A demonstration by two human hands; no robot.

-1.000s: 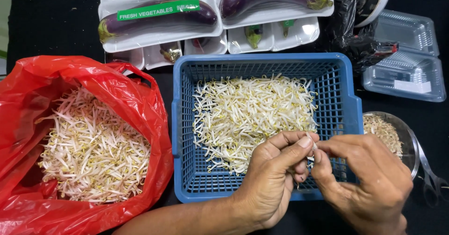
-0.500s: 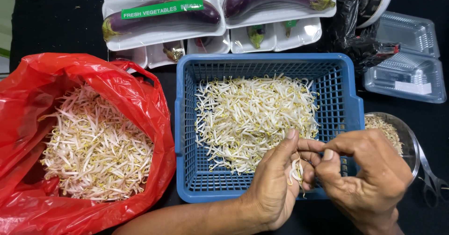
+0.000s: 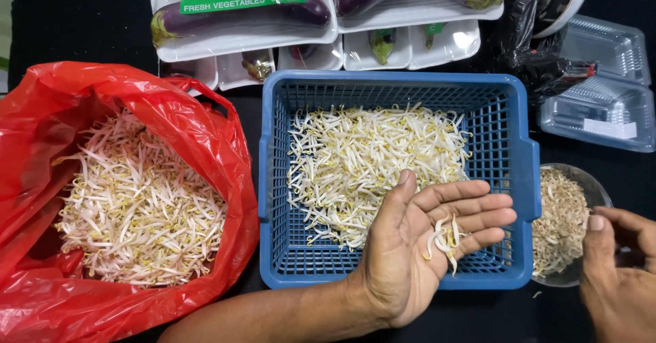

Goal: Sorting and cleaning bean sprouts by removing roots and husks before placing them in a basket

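My left hand lies palm up over the near right corner of a blue plastic basket, with a few bean sprouts resting on its fingers. A layer of bean sprouts covers the basket floor. My right hand is at the lower right, fingers curled, beside a small glass bowl of brownish sprout trimmings; whether it holds anything is hidden. At left, an open red plastic bag holds a big heap of bean sprouts.
White trays of wrapped purple eggplants lie behind the basket. Clear plastic lidded boxes and a black bag sit at the back right. Everything rests on a black cloth.
The two hands were pinching a sprout together over the basket's near edge. Now they are apart: the left hand has opened palm up, the right has moved right to the glass bowl.
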